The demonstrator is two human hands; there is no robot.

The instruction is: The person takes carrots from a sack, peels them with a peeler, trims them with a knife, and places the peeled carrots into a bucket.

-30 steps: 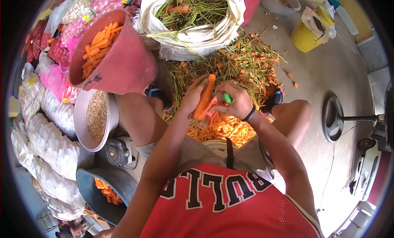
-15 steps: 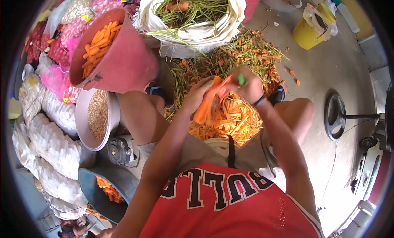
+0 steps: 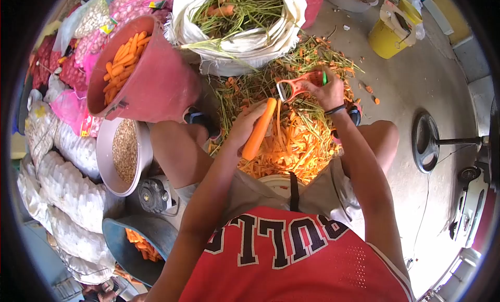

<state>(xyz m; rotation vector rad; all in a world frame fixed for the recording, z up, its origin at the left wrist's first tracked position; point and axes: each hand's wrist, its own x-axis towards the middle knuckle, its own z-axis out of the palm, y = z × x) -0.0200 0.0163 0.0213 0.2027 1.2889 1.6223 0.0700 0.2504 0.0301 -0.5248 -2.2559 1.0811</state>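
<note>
My left hand (image 3: 246,124) is wrapped round an orange carrot (image 3: 259,129), which points up and slightly right. To its upper right, my right hand (image 3: 328,89) grips a red peeler (image 3: 298,87) with a metal blade at its left end and something green by my fingers. A thin strip of peel (image 3: 279,122) hangs below the blade, beside the carrot. Blade and carrot are apart. Beneath both hands lies a heap of orange peelings (image 3: 297,148).
A red tub of carrots (image 3: 151,86) stands at the left, near a white sack of green stalks (image 3: 229,57). Lower left are a bowl of pale pieces (image 3: 107,156) and a blue tub (image 3: 117,250). A yellow bucket (image 3: 384,41) stands upper right.
My right hand and the peeler have moved up and right, away from the carrot. My left hand still holds the carrot in nearly the same place.
</note>
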